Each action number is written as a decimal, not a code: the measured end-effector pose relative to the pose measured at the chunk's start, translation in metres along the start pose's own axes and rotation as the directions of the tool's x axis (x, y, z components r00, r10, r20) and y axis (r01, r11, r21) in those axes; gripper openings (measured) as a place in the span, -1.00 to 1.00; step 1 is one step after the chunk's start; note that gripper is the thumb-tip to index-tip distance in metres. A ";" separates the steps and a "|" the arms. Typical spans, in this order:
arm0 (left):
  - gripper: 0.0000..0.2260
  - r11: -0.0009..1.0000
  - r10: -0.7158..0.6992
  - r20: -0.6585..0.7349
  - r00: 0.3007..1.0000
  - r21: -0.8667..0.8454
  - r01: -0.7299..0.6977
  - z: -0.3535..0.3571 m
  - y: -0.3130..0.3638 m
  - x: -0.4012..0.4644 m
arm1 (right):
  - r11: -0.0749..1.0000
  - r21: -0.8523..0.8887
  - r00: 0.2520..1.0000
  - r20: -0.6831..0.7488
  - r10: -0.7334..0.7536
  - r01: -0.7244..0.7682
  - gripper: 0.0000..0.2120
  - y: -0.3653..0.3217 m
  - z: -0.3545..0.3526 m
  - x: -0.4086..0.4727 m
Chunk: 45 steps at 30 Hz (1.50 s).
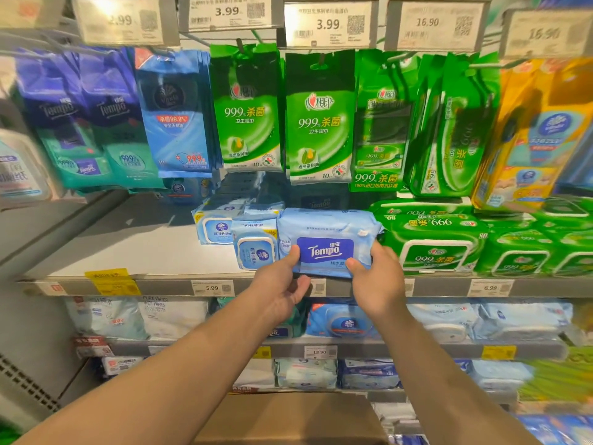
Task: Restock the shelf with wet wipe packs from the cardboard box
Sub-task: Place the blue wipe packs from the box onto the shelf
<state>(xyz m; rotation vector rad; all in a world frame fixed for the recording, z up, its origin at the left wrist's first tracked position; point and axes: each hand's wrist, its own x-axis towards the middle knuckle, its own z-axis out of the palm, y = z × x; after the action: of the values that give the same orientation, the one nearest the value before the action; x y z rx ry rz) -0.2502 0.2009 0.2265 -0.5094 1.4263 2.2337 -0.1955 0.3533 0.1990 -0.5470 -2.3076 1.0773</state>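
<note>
Both hands' fingers grip Tempo pack ends, at shelf front.

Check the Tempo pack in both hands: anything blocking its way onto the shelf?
Nothing visible blocks it. The left hand and right hand hold the Tempo pack at the shelf front edge, in the gap between the small blue packs and the green packs.

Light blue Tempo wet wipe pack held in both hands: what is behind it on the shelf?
Behind the light blue Tempo wet wipe pack, a dark blue Tempo-branded pack shows in shadow above its top edge. The grey shelf directly behind it is covered; further packs cannot be seen.
</note>
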 end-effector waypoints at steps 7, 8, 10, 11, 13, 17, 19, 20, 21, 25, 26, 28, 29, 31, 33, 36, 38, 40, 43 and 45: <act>-0.90 0.996 -0.008 0.015 1.000 0.092 0.007 -0.002 0.003 0.002 | 0.992 -0.124 0.996 -0.091 0.022 -0.033 -0.75 -0.012 0.007 0.005; -0.91 0.994 -0.011 0.023 1.000 0.110 0.008 -0.003 0.003 0.002 | 0.992 -0.122 0.995 -0.099 0.025 -0.037 -0.76 -0.013 0.007 0.005; -0.88 0.987 -0.007 0.037 0.999 0.159 0.001 -0.006 0.003 0.004 | 0.994 -0.104 0.992 -0.118 0.033 -0.045 -0.75 -0.014 0.009 0.007; -0.87 0.982 -0.005 0.044 0.999 0.187 -0.003 -0.008 0.003 0.003 | 0.994 -0.098 0.992 -0.126 0.031 -0.043 -0.75 -0.014 0.010 0.006; -0.89 0.968 -0.006 0.063 0.998 0.251 -0.010 -0.011 0.004 -0.002 | 0.996 -0.083 0.990 -0.137 0.029 -0.041 -0.72 -0.014 0.011 0.005; -0.88 0.877 0.080 0.168 0.982 0.457 -0.150 -0.022 0.009 -0.013 | 0.996 0.009 0.985 -0.147 0.093 -0.092 -0.57 -0.017 0.010 -0.002; -0.91 0.711 0.288 0.237 0.928 0.596 -0.373 -0.027 0.017 -0.019 | 0.995 0.057 0.980 -0.175 0.095 -0.086 -0.57 -0.016 0.009 -0.004; -0.93 0.602 0.386 0.266 0.884 0.654 -0.459 -0.028 0.021 -0.022 | 0.994 0.071 0.978 -0.191 0.090 -0.078 -0.58 -0.014 0.009 -0.005; -0.93 0.507 0.455 0.287 0.843 0.695 -0.510 -0.028 0.026 -0.025 | 0.994 0.076 0.976 -0.199 0.086 -0.072 -0.58 -0.014 0.009 -0.006; -0.88 0.271 0.542 0.370 0.754 0.773 -0.574 -0.023 0.033 -0.028 | 0.994 0.075 0.980 -0.181 0.087 -0.074 -0.59 -0.013 0.013 -0.005; -0.87 0.243 0.538 0.388 0.748 0.778 -0.579 -0.023 0.032 -0.027 | 0.994 0.069 0.979 -0.180 0.093 -0.081 -0.59 -0.013 0.014 -0.005; -0.85 0.198 0.527 0.416 0.741 0.788 -0.583 -0.025 0.029 -0.023 | 0.995 0.041 0.981 -0.170 0.098 -0.092 -0.59 -0.010 0.017 -0.006; -0.85 0.174 0.529 0.430 0.731 0.788 -0.590 -0.026 0.029 -0.021 | 0.995 0.029 0.983 -0.157 0.097 -0.093 -0.59 -0.008 0.018 -0.006; -0.86 0.101 0.579 0.470 0.666 0.770 -0.630 -0.029 0.029 -0.018 | 0.995 0.032 0.987 -0.130 0.097 -0.094 -0.57 -0.006 0.022 -0.008; -0.83 -0.027 0.665 0.516 0.540 0.739 -0.674 -0.034 0.031 -0.015 | 0.993 0.082 0.984 -0.152 0.098 -0.086 -0.51 -0.008 0.024 -0.009; -0.59 -0.339 0.733 0.590 0.340 0.749 -0.569 -0.041 0.042 -0.006 | 0.997 -0.049 0.959 -0.273 -0.073 0.062 -0.40 -0.014 0.026 -0.012; -0.31 -0.468 0.702 0.621 0.348 0.771 -0.431 -0.041 0.051 0.000 | 0.938 -0.288 0.920 -0.281 -0.273 0.190 -0.38 -0.019 0.026 -0.011; -0.09 -0.544 0.634 0.640 0.434 0.768 -0.338 -0.036 0.060 0.004 | 0.838 -0.489 0.902 -0.204 -0.380 0.242 -0.33 -0.024 0.026 -0.005; 0.06 -0.595 0.556 0.617 0.557 0.763 -0.252 -0.024 0.074 0.012 | 0.748 -0.607 0.934 -0.023 -0.356 0.269 -0.22 -0.023 0.030 0.004; 0.10 -0.600 0.520 0.588 0.619 0.768 -0.224 -0.020 0.082 0.017 | 0.738 -0.615 0.943 0.029 -0.332 0.279 -0.20 -0.018 0.032 0.006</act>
<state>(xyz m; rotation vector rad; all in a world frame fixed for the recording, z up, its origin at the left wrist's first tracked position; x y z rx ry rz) -0.3079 0.1554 0.2714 0.8223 3.3455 0.0819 -0.2221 0.3277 0.1974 -0.4033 -2.5347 0.1176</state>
